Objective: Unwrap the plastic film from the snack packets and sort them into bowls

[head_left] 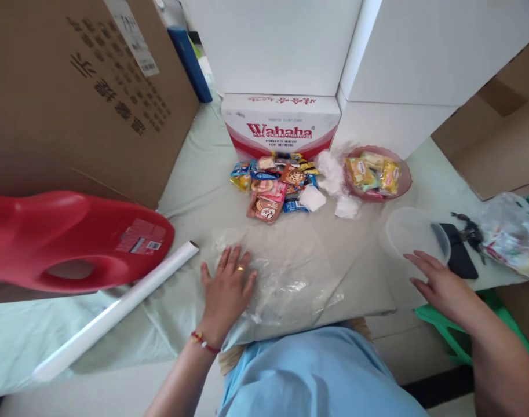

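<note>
My left hand [230,285] lies flat with its fingers spread on a sheet of clear plastic film [290,278], which is wrinkled across the tablecloth. On the right, a round translucent plastic tub [405,237] stands near the table's front edge. My right hand [440,284] is beside it, fingers stretched out and nothing held; whether the fingertips touch the tub I cannot tell. Beyond the film is a pile of wrapped snacks [268,188], with white crumpled wads [331,174] beside it. A pink bowl [398,194] holds several yellow-wrapped packets [362,172].
A white roll [116,313] lies diagonally at the left, beside a red jug [116,231] and a large cardboard box [73,116]. Behind the snacks stands a Wahaha water carton [281,124]. A black flat object [466,260] and a filled plastic bag [514,231] are at the right.
</note>
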Demonstrator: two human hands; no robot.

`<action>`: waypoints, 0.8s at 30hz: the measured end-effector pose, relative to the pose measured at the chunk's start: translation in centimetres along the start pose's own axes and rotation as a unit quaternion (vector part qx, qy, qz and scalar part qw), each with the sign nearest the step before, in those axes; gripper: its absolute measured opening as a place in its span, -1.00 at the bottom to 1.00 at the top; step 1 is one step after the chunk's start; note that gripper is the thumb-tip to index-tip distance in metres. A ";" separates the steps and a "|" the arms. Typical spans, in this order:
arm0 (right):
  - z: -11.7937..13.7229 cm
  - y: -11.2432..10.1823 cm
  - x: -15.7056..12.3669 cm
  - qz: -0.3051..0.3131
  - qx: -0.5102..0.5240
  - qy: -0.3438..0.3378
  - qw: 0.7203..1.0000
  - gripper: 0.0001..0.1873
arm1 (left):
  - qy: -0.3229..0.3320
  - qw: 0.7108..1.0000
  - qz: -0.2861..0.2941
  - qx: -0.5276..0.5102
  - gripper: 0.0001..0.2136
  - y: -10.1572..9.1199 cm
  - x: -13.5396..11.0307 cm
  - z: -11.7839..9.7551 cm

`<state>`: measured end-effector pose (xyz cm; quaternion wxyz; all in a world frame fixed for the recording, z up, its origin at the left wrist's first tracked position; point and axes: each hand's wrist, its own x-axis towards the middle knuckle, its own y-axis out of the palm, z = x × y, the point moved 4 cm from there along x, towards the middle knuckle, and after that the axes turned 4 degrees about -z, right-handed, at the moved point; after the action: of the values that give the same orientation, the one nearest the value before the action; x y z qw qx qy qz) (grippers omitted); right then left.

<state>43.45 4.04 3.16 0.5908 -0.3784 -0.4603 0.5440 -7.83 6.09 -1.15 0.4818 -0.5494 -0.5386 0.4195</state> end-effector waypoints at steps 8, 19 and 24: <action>13.3 0.2 9.5 0.062 0.240 -0.061 0.967 -0.66 | -0.035 0.999 0.020 0.028 -0.47 1.5 -1.2 0.5; 27.8 14.5 26.9 0.152 0.127 0.045 0.979 -0.69 | 0.073 0.996 0.028 0.035 -0.42 3.4 -3.4 -2.1; 27.5 14.4 27.9 0.145 0.144 0.062 0.977 -0.76 | 0.081 0.996 0.024 0.031 -0.41 3.5 -3.4 -1.9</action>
<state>12.48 31.93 1.21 0.5811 -0.3853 -0.2801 0.6598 -5.51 2.75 -4.40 0.5303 -0.5790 -0.4717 0.4014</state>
